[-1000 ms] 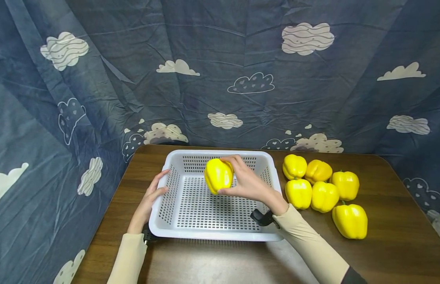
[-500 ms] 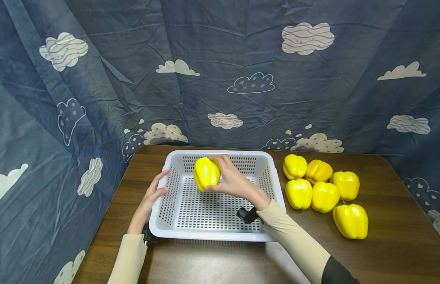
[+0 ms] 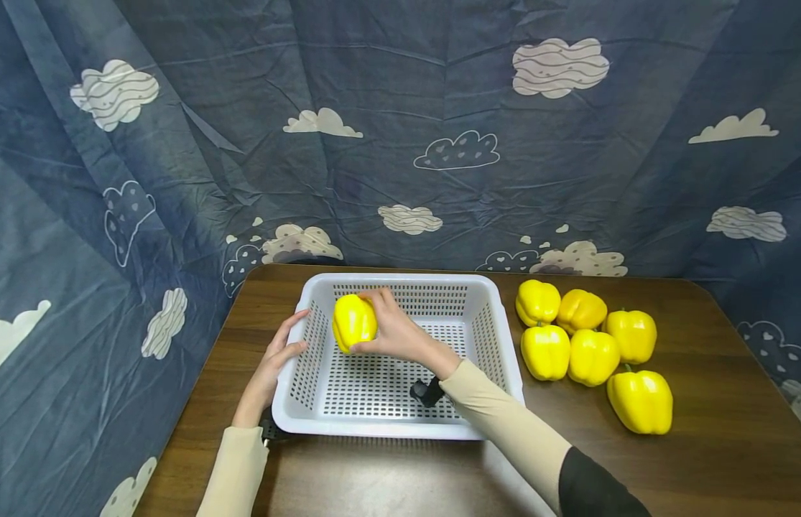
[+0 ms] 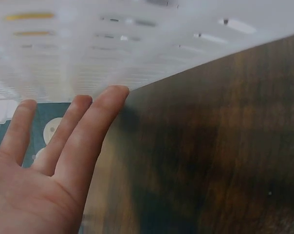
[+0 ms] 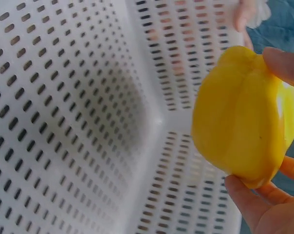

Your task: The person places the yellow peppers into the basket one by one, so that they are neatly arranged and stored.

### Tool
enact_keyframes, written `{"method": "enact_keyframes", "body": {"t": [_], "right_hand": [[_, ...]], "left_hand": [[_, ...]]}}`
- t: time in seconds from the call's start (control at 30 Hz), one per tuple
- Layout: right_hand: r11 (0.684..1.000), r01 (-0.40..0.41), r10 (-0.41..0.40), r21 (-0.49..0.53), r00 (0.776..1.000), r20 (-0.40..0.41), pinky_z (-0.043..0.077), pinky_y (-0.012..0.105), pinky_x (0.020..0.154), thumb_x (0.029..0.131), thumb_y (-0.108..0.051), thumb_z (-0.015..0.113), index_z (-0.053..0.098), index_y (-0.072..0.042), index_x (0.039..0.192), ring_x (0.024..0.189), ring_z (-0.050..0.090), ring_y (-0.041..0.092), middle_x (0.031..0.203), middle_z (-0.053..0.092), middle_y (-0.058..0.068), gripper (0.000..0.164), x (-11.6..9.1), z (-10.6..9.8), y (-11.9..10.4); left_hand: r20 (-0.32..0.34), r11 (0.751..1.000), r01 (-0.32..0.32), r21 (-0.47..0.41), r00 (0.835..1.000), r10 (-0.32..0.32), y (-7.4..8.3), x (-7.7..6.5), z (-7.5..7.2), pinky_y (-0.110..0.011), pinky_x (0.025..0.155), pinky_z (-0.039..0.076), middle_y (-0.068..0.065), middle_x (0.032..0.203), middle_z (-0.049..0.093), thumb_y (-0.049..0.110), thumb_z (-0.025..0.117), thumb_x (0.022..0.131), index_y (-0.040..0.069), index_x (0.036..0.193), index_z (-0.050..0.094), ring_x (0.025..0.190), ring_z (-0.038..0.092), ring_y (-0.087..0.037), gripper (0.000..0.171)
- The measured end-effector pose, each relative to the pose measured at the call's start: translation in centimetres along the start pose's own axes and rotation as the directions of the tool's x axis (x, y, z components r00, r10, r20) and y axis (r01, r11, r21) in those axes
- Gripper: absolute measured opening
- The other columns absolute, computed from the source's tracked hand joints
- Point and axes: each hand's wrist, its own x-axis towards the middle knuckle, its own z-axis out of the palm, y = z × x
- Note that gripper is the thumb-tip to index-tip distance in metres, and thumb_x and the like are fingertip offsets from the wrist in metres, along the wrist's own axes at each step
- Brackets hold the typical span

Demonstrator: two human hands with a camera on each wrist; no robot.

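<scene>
My right hand [image 3: 403,336] grips a yellow bell pepper [image 3: 353,324] over the left part of a white slotted plastic basket [image 3: 387,430]. In the right wrist view the pepper [image 5: 242,114] is held between thumb and fingers [image 5: 249,202], apart from the slotted floor. My left hand [image 3: 266,373] rests against the basket's left rim, its fingertips right at the edge. From the left wrist, straight fingers [image 4: 83,134] reach up to the outside of the basket wall [image 4: 152,44]. The basket's inside holds no other pepper.
Several yellow bell peppers [image 3: 593,357] lie grouped to the right of the basket on the brown wooden table [image 3: 710,431]. One pepper [image 3: 641,402] sits nearest the front. Behind the table hangs a dark blue curtain [image 3: 400,93] with cloud prints.
The right hand has carried the pepper leftward across the basket, from about its middle to near the left wall. The left hand has stayed at the rim.
</scene>
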Motion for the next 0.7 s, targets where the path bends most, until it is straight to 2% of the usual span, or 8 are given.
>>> {"method": "enact_keyframes", "body": {"t": [0.33, 0.7], "right_hand": [[0.996, -0.092, 0.092, 0.008, 0.996, 0.003, 0.048, 0.038, 0.088, 0.070, -0.029, 0.084, 0.037, 0.000, 0.140, 0.108, 0.051, 0.027, 0.129, 0.037, 0.019, 0.089, 1.3, 2.3, 1.0], [0.997, -0.079, 0.079, -0.021, 0.997, 0.000, 0.048, 0.037, 0.087, 0.073, -0.032, 0.083, 0.034, 0.003, 0.140, 0.105, 0.050, 0.027, 0.123, 0.039, 0.019, 0.090, 1.8, 3.9, 1.6]], "left_hand": [[0.001, 0.999, 0.031, 0.042, 1.000, -0.031, 0.1, 0.0, -0.2, -0.051, 0.088, 0.043, -0.014, 0.156, 0.012, 0.008, 0.042, 0.097, 0.015, 0.150, 0.022, 0.126, 0.032, -0.044, 0.057], [0.017, 0.992, 0.014, 0.124, 1.000, -0.016, 0.6, 0.0, -0.4, -0.056, 0.093, 0.041, -0.015, 0.157, 0.010, 0.007, 0.044, 0.099, 0.012, 0.152, 0.021, 0.132, 0.030, -0.044, 0.058]]}}
